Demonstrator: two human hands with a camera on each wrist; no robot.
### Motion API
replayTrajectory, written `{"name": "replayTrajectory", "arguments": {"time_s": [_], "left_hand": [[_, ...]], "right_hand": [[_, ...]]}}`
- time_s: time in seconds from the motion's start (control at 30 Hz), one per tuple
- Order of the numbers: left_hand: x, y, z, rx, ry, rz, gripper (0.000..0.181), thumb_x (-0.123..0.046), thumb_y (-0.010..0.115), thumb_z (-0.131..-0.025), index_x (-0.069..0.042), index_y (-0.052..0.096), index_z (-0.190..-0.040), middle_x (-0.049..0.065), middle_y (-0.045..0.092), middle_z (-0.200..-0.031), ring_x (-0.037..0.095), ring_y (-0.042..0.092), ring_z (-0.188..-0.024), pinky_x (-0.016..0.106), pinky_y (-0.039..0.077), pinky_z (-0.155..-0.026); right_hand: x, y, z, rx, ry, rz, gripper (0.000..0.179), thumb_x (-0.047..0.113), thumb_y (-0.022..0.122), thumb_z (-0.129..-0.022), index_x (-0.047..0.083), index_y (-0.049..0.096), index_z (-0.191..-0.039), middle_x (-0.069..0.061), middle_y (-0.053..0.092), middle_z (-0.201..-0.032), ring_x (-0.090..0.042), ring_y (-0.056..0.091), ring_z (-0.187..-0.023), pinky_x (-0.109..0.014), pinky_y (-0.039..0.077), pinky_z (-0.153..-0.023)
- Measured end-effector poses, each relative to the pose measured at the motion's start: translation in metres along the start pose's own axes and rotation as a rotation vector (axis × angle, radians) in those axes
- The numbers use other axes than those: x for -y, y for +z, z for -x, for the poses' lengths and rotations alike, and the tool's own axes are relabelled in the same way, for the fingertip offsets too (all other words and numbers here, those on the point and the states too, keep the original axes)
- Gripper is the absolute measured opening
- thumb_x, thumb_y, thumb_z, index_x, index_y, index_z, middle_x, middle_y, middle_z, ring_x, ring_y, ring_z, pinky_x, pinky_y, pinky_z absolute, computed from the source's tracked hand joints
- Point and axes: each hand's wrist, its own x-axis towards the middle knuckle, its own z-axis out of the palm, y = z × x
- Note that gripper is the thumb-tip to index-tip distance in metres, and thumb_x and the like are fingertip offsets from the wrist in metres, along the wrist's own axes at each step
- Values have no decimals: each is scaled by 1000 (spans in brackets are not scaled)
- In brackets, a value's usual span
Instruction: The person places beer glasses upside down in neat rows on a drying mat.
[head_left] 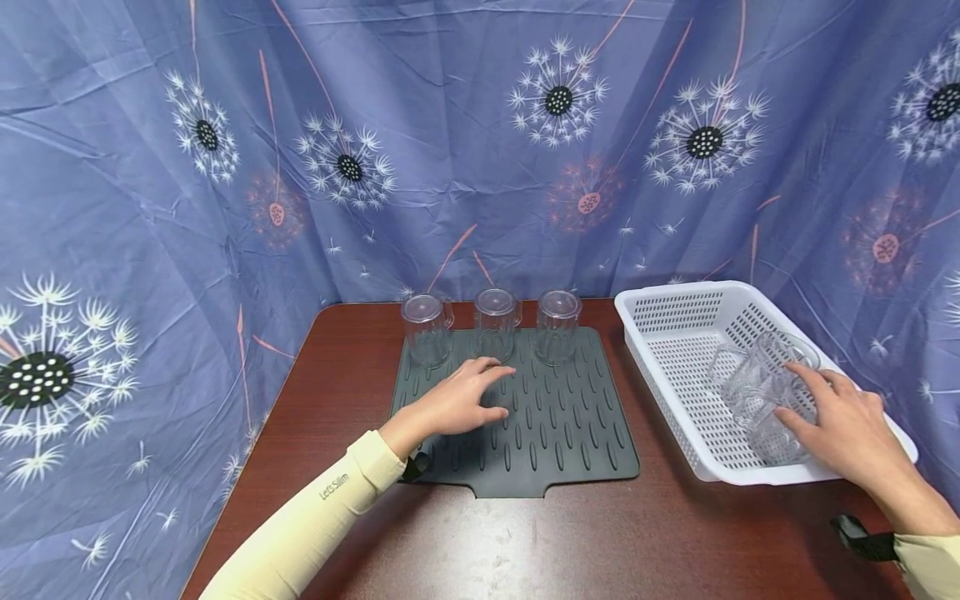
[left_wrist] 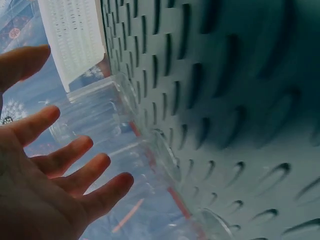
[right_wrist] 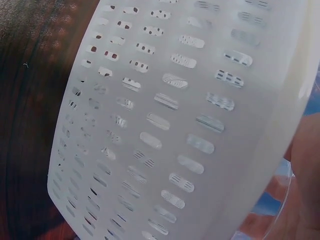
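My left hand hovers over the dark grey ribbed drying mat, fingers spread and holding nothing. Three clear glass mugs stand upside down along the mat's far edge: a left one, a middle one and a right one. Over at the white basket, my right hand reaches in above clear glass mugs, thumb and index finger apart right at the glass. In the right wrist view the basket wall hides most of that hand; some fingers show beside a glass edge.
The mat and basket sit on a reddish-brown wooden table. A blue curtain with dandelion prints hangs right behind and to the left of the table. The basket's raised rim surrounds the mugs lying inside it.
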Motion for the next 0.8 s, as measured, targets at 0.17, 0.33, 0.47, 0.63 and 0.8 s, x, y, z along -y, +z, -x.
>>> {"name": "replayTrajectory", "arguments": {"time_s": [0.17, 0.33, 0.47, 0.63, 0.8], "left_hand": [[9, 7, 8, 21, -27, 9, 68, -44, 68, -95, -30, 39, -156, 7, 35, -160, 28, 35, -147, 54, 41, -110], [18, 15, 15, 31, -41, 23, 71, -41, 71, -94, -27, 40, -156, 10, 36, -159, 31, 36, -146, 56, 38, -111], [25, 21, 18, 29, -48, 32, 71, -39, 73, -92, -24, 42, -155, 13, 37, -158, 34, 36, -145, 59, 37, -111], [33, 27, 22, 19, -62, 44, 72, -37, 75, -91, -19, 45, -153, 15, 38, -157, 37, 36, -145, 60, 37, -110], [37, 31, 24, 26, -71, 52, 74, -36, 78, -88, -18, 45, -153, 16, 37, -158, 38, 35, -146, 60, 37, -111]], "right_hand": [[0, 0, 0, -1, -3, -1, 66, 20, 71, -89, 1, 40, -144, -44, 40, -124, -62, 39, -110, -72, 21, -87], [0, 0, 0, -5, -10, 4, 66, 20, 72, -88, 1, 41, -143, -43, 41, -123, -60, 40, -110, -72, 22, -85], [-1, 0, -1, -12, -18, 10, 65, 20, 72, -88, 1, 42, -142, -43, 42, -122, -59, 41, -110, -71, 23, -83], [-1, 1, -1, -13, -15, 16, 65, 21, 72, -88, 1, 42, -142, -43, 42, -122, -58, 41, -111, -71, 23, -83], [0, 0, -1, -12, -11, 12, 65, 20, 72, -88, 0, 42, -142, -43, 42, -122, -59, 41, -111, -71, 22, -84]]}}
